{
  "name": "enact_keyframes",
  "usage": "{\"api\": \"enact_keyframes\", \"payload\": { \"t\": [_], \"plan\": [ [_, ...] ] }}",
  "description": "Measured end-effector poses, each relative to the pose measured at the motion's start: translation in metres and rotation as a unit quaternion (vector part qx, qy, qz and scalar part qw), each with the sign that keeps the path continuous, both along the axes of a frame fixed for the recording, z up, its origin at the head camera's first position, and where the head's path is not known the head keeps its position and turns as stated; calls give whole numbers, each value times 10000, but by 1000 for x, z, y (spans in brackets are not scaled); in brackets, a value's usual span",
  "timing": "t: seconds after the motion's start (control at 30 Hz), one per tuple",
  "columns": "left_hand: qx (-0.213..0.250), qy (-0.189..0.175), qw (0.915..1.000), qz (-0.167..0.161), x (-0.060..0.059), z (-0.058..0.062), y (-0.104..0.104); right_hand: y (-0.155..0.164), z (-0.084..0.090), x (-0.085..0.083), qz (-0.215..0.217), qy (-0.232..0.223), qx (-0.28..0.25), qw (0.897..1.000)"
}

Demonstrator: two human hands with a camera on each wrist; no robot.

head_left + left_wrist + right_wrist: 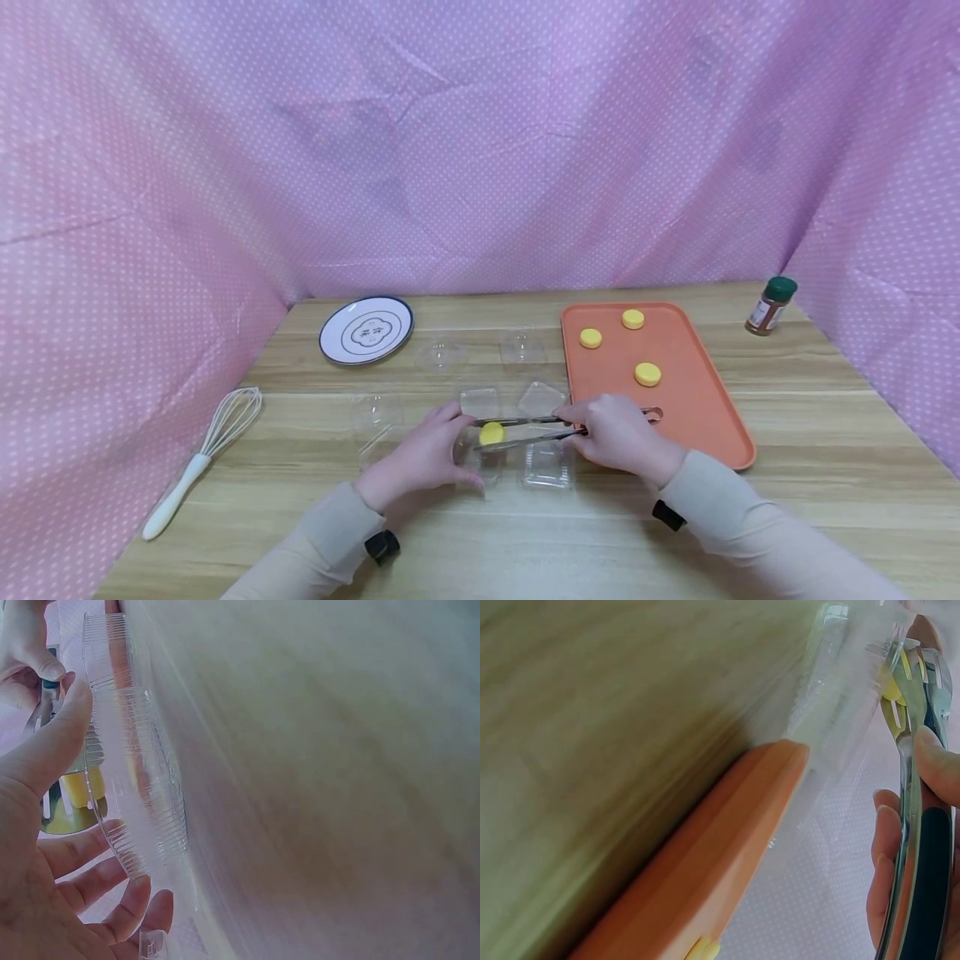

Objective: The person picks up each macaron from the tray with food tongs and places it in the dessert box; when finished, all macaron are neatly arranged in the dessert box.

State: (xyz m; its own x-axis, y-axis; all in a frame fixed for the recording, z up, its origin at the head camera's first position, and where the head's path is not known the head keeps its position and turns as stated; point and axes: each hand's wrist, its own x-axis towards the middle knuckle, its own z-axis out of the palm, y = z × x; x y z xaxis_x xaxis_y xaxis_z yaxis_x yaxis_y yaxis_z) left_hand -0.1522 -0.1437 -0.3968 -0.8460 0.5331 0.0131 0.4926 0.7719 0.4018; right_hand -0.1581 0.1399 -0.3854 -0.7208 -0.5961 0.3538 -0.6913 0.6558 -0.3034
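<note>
We judged the yellow cake (492, 432) could slip from the tongs (525, 431) if our squeeze eased, since it hung just above the clear plastic box (480, 458) near the table's front. Our right hand (615, 433) pinched the tongs closed on it; our left hand (423, 454), fingers curled, gripped the box.

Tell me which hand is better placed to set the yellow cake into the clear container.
Right: the right hand grips the tongs clamping the yellow cake over the clear container, which the left hand steadies.
</note>
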Motion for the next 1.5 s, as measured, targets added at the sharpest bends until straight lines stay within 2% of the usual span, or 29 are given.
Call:
{"api": "enact_keyframes", "payload": {
  "t": [0.13,0.47,0.73,1.13,1.5],
  "plan": [
    [-32,-53,10000,37,0,0,0,-1,-1,0,98,139,16,9999],
    [86,-35,10000,-15,0,0,0,-3,2,1,125,-61,36,9999],
    [3,173,9998,-102,-2,-3,-1,-6,2,2,145,-232,111,9996],
    [-4,93,9999,-47,0,-1,1,-6,2,3,261,-228,157,9993],
    [-4,136,9999,-45,-1,-2,1,-4,3,3,356,-442,27,9984]
  ]
}}
